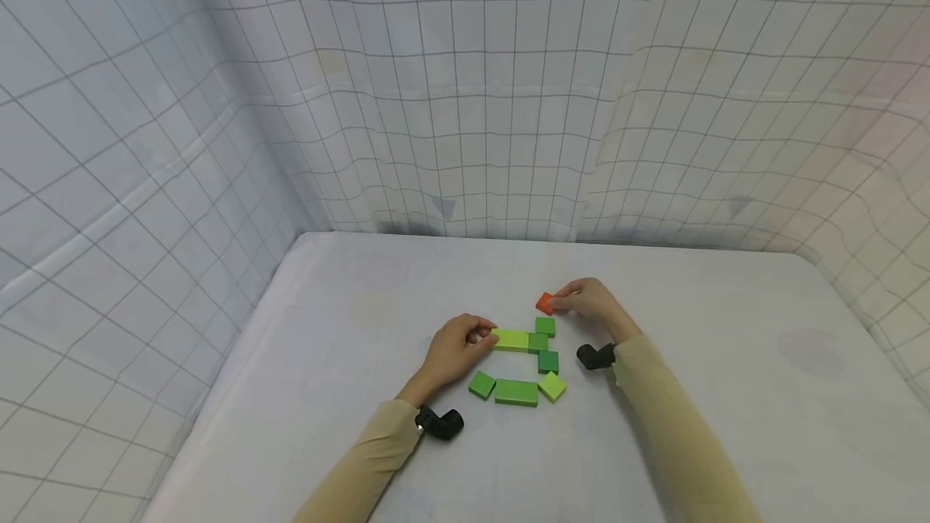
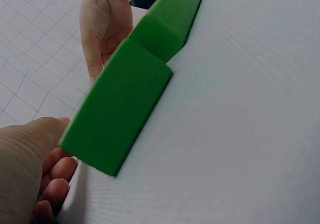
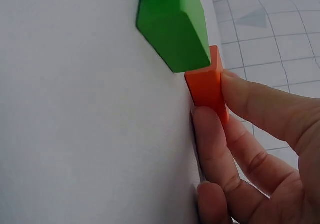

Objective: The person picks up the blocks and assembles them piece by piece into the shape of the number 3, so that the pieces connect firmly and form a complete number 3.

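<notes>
In the head view my right hand [image 1: 594, 303] pinches a small orange block [image 1: 543, 303] on the table, just beyond a green square block [image 1: 546, 327]. The right wrist view shows the thumb on one face of that orange block [image 3: 206, 86] and fingers on the other. My left hand [image 1: 454, 348] has thumb and index finger around the left end of a long yellow-green block [image 1: 512, 340]. Its right end meets another green square block [image 1: 538, 343]. In the left wrist view, a green block [image 2: 120, 106] hides what the left fingertips hold.
Nearer the body lie a green square block [image 1: 548, 361], a tilted green one [image 1: 482, 384], a long green block [image 1: 517, 392] and a tilted lime block [image 1: 552, 387]. White cloth covers the table [image 1: 349, 442]; gridded sheets [image 1: 465, 103] hang behind and at both sides.
</notes>
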{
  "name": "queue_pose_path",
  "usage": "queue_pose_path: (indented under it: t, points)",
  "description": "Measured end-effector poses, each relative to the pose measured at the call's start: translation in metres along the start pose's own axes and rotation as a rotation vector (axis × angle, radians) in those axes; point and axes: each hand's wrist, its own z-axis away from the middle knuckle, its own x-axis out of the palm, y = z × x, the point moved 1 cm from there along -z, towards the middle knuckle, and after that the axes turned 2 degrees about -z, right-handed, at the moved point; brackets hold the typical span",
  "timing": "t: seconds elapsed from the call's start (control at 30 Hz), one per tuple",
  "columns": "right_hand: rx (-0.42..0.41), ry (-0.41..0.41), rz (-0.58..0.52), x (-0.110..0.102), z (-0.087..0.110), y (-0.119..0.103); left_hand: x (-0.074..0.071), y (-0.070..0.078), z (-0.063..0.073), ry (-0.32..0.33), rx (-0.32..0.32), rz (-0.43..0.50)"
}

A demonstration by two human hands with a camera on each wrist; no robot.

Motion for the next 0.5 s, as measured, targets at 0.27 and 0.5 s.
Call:
queue_pose_path:
  t: [0.27,0.5]
  points:
    - [-0.026,-0.021,0.012,0.0049,0.0044,-0.0003,0.0008,-0.0012,-0.0001,-0.001,0.003,0.002]
    - [-0.037,-0.016,0.050,0.0079,0.0058,0.0014,0.0001,0.0002,0.0006,0.000,0.003,0.005]
